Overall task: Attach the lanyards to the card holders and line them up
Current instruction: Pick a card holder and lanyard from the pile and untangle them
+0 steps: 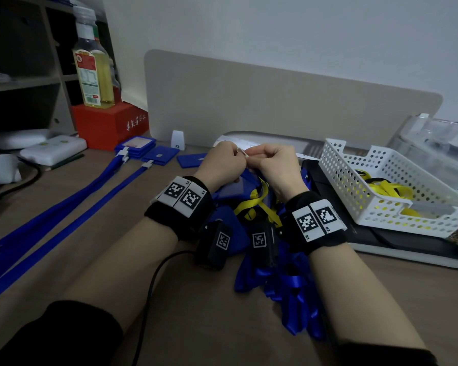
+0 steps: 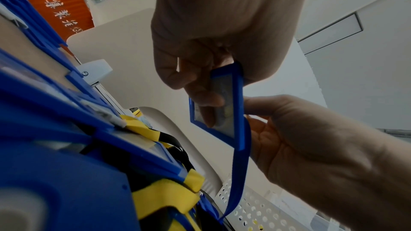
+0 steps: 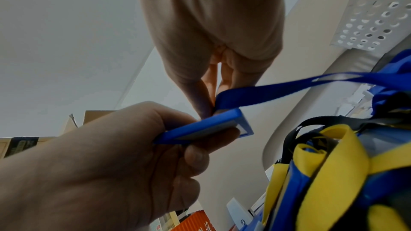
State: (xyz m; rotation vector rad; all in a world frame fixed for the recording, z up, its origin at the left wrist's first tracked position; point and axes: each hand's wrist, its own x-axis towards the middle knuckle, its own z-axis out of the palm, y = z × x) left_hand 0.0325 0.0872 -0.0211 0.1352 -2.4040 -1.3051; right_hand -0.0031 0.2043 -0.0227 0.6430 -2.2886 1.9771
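Both hands meet above a pile of lanyards in the head view. My left hand point(image 1: 234, 157) grips a blue card holder point(image 2: 222, 108) by its upper end, with the fingers curled across its clear window. The holder point(image 3: 204, 129) shows edge-on in the right wrist view. My right hand point(image 1: 257, 158) pinches the white clip end point(image 1: 245, 154) of a blue lanyard point(image 3: 278, 90) right at the holder's top edge. The strap point(image 2: 238, 173) hangs down from there to the pile. Fingers hide where clip and holder meet.
Two blue lanyards point(image 1: 64, 202) with holders attached lie side by side on the left. Loose blue holders point(image 1: 161, 154) lie beyond them. Blue and yellow lanyards point(image 1: 288, 286) are heaped under my wrists. A white perforated basket point(image 1: 336, 165) of yellow lanyards stands at the right. A red box point(image 1: 109, 125) and a bottle point(image 1: 93, 70) stand at the back left.
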